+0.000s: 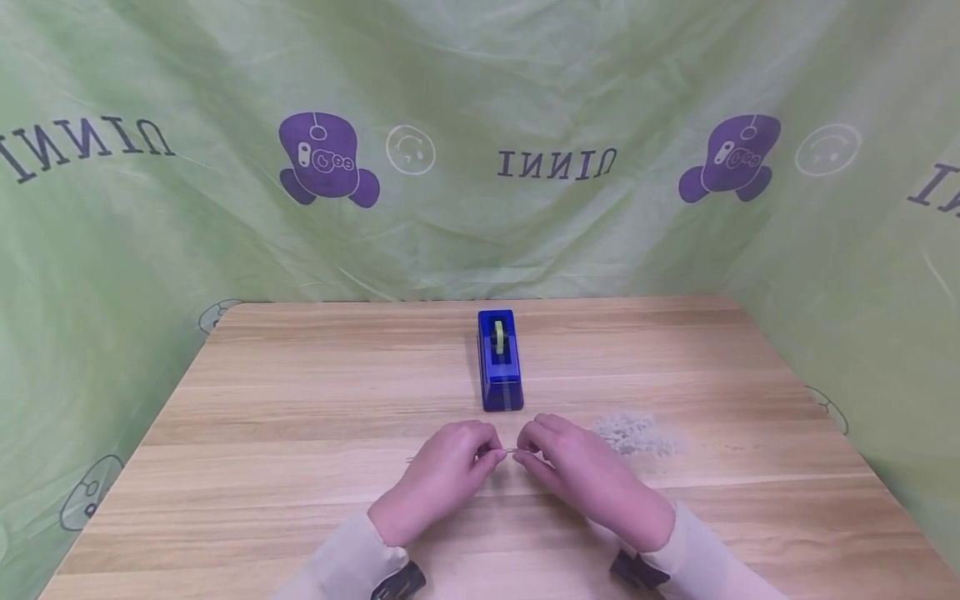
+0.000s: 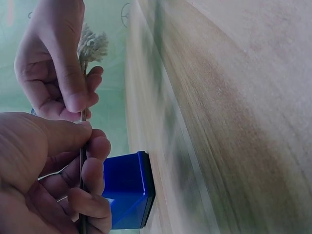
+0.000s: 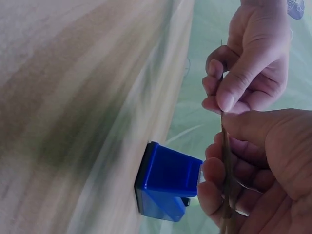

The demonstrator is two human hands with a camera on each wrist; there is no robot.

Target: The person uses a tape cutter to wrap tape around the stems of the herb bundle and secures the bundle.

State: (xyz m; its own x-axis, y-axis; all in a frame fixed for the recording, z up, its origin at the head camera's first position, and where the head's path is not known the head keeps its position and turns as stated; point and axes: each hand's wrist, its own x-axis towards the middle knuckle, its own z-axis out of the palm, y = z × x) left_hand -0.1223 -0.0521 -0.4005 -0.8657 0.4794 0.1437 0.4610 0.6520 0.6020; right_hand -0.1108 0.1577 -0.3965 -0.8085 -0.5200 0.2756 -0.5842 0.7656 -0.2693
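Note:
Both hands hold one thin brown stem (image 2: 82,168) that ends in a fluffy whitish flower head (image 1: 636,435). My left hand (image 1: 450,460) pinches the stem between thumb and index finger, its other fingers curled along it. Right beside it, my right hand (image 1: 588,473) pinches the same stem nearer the flower head, thumb tip close to the left thumb. The stem runs roughly level across both hands, its bare end showing past the left one. Beyond the hands stands a blue tape dispenser (image 1: 500,396) with a small yellowish roll (image 1: 498,337) in it.
The wood-grain table (image 1: 300,375) spreads out under the hands. A green curtain (image 1: 450,242) with purple figures and lettering hangs behind it and along both sides. Dark straps (image 1: 400,581) sit at the light-coloured sleeves (image 1: 345,558).

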